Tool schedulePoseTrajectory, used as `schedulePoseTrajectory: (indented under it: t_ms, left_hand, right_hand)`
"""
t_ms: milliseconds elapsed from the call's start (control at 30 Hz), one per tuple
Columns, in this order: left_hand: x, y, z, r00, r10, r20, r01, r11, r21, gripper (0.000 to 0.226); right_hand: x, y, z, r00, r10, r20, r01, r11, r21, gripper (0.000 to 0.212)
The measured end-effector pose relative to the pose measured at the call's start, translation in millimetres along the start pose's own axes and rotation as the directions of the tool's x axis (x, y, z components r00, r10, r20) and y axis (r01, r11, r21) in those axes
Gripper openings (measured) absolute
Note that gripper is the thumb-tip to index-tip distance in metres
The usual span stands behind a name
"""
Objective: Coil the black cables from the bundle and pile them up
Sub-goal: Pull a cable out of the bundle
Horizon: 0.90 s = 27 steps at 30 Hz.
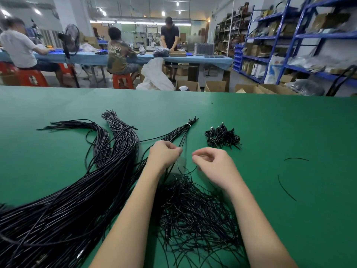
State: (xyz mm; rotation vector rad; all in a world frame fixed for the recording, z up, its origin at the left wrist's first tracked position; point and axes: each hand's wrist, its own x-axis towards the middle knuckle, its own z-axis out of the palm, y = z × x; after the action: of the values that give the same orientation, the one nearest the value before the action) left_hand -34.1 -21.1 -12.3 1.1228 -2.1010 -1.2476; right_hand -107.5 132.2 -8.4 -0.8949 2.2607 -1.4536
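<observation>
We note a tabletop (270, 122) covered in smooth green matting. The landmark is the main bundle (63, 206): a thick sheaf of long, glossy black cables fanning from the near left edge up toward the middle, with two bound ends at its far side, one cinched by a pale tie (110, 117).

Right of the bundle, a thinner sheaf (179, 130) runs diagonally, tied with a white band near its tip. Further right of that lies a small pile of coiled cables (222, 138), tight dark loops with bright plug tips showing. Near-right of the bundle sits a loose heap of thin black ties (193, 215), short, wiry and tangled. Far right of the bundle, two short curved black strands (286, 188) lie apart on the mat.

The left hand (164, 154) hovers just right of the bundle, fingers curled, pinching a single thin cable that trails down toward the heap of ties. The right hand (212, 163) is just beside it, fingers curled inward; we cannot tell whether it pinches anything. The coiled pile lies beyond the right hand, near but apart from it.
</observation>
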Motion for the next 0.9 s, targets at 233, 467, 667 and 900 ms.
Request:
schedulePoseTrajectory:
  t_ms: [233,467,667,900]
  left_hand:
    - [-2,3,-7,0.979,0.001,0.206,0.075,0.931,-0.359,0.019]
    - [21,-9,5,0.964,0.244,0.107,-0.262,0.8,0.54,0.048]
    - [58,-3,17,0.934,0.074,0.349,-0.317,0.623,0.716,0.066]
    - [66,-21,18,0.932,0.082,0.352,-0.331,0.586,0.739,0.058]
  right_hand:
    - [-11,-21,38,0.968,0.158,0.193,-0.225,0.89,0.397,0.032]
    - [-12,-26,27,0.969,0.189,0.16,-0.246,0.793,0.558,0.02]
    - [-14,-30,27,0.961,0.198,0.193,-0.276,0.74,0.614,0.025]
    - [-16,-37,20,0.958,0.192,0.212,-0.282,0.757,0.589,0.024]
